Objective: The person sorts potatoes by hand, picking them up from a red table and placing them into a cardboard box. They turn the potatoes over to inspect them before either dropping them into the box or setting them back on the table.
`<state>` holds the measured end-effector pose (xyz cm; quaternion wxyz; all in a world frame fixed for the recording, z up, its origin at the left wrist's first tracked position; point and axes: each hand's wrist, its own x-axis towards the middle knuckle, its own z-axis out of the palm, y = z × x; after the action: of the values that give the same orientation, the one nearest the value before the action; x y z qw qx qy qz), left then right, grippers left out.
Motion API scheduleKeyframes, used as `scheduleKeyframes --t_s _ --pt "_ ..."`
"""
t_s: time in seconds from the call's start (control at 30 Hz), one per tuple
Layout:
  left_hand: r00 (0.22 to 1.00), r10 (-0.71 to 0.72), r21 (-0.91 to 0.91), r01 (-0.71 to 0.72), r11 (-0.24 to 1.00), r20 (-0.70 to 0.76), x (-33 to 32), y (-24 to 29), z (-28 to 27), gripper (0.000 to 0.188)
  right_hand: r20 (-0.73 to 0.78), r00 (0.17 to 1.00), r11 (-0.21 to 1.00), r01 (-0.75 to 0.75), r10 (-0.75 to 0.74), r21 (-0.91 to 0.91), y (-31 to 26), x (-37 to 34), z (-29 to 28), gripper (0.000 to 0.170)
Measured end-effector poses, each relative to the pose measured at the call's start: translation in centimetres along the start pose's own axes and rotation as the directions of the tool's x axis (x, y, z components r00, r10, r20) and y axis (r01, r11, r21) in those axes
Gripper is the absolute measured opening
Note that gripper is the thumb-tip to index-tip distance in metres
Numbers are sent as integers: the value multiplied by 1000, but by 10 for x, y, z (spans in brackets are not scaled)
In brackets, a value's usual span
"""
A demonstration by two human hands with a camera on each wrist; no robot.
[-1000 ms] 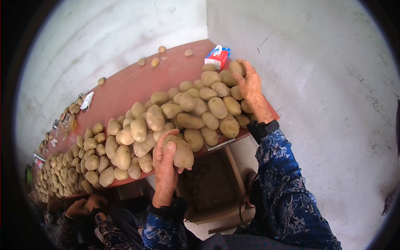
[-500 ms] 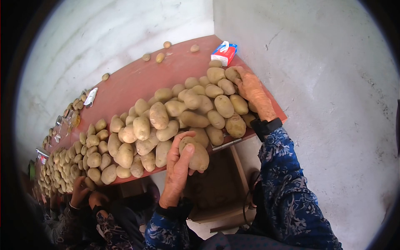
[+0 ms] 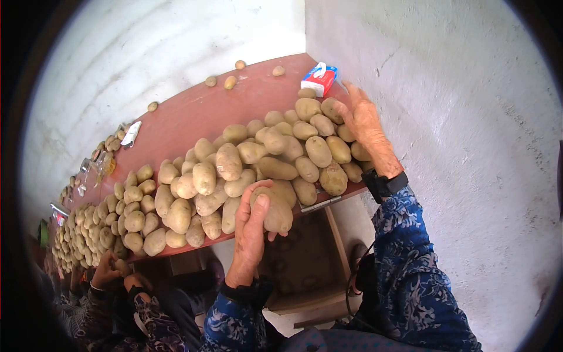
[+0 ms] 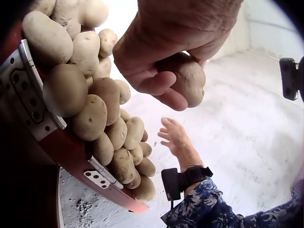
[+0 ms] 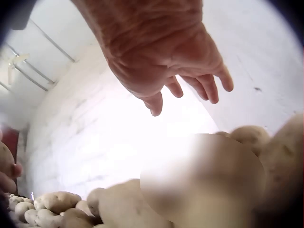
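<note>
My left hand (image 3: 249, 232) grips a large potato (image 3: 278, 212) in front of the table edge, thumb along its near side. In the left wrist view, curled fingertips wrap that potato (image 4: 191, 80) from below. At the far right end of the pile, my right hand (image 3: 365, 120) is held with its fingers extended, beside and above the end potato (image 3: 332, 110). The right wrist view shows this hand (image 5: 164, 61) with spread fingers and nothing in its grasp, above the potatoes (image 5: 128, 204). A long heap of potatoes (image 3: 275, 168) lies along the table's near side.
The red table (image 3: 187, 120) meets walls behind and at right. A tissue pack (image 3: 318, 81) lies at its far corner, loose potatoes (image 3: 231, 82) along the back. Below is an open wooden drawer or box (image 3: 337, 240). At lower left, another person's hand (image 3: 105, 271) holds a potato.
My right hand has come off the end potato and its fingers have straightened. The left hand still holds its potato, having shifted slightly right in view. The other person's hand now has a potato.
</note>
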<state>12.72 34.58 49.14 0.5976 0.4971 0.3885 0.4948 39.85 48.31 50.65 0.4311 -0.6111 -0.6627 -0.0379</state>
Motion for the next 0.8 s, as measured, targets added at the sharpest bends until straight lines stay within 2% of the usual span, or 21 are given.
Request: scheduleKeyframes --t_s 0.03,0.1,0.17,0.2,0.27,0.3,0.33,0.37,0.43,0.5,0.57,0.6,0.67,0.7,0.77,0.8 --pt "1000 2 0 -2 1000 0 1 0 -1 50 -1 1000 1000 2 -2 0 -15 1 -7 48" --pt "1000 16 -64 -18 998 -20 2 2 -3 55 -49 983 971 184 -178 155 -49 2 -22 51" --pt "998 27 -97 -32 995 -55 2 3 -4 57 250 952 920 67 -174 386 -94 -10 -47 48" --pt "995 40 -128 -51 990 -87 3 3 -5 59 247 954 922 67 -171 382 -107 -16 -46 48" --pt "991 51 -182 -73 981 -125 2 5 -3 57 401 805 868 262 -438 421 -122 -23 -46 49" --pt "985 56 -236 -95 967 -166 3 5 -3 54 399 813 878 260 -424 402 -115 -22 -43 49" --pt "986 70 -234 -105 967 -153 4 3 -6 57 111 916 916 367 -386 160 -101 -19 -34 49" --pt "986 69 -223 -103 969 -155 3 6 -6 57 -195 896 917 384 -399 -110 -87 -15 -27 49" --pt "985 80 -214 -112 970 -155 0 8 -9 58 -413 868 928 128 -275 -349 -50 7 -36 51" --pt "989 62 -196 -88 977 -137 -2 6 -13 57 -454 891 985 -99 24 -142 18 10 -16 50" --pt "990 50 -190 -75 979 -130 -2 8 -13 57 -335 911 969 -242 242 42 69 -1 3 50" --pt "991 34 -189 -59 980 -131 -2 7 -13 57 -336 910 969 -243 243 41 67 -3 3 50" --pt "992 39 -172 -60 983 -120 -1 6 -11 57 -214 909 928 -321 359 191 61 -7 8 47" --pt "993 43 -151 -60 987 -111 0 6 -11 57 -205 911 927 -321 358 192 56 -6 7 47" --pt "993 32 -157 -51 986 -117 1 3 -7 57 -281 948 975 -97 152 201 38 2 -5 44" --pt "993 26 -164 -44 985 -112 2 2 -4 58 -200 967 956 -97 156 277 14 5 -16 42"
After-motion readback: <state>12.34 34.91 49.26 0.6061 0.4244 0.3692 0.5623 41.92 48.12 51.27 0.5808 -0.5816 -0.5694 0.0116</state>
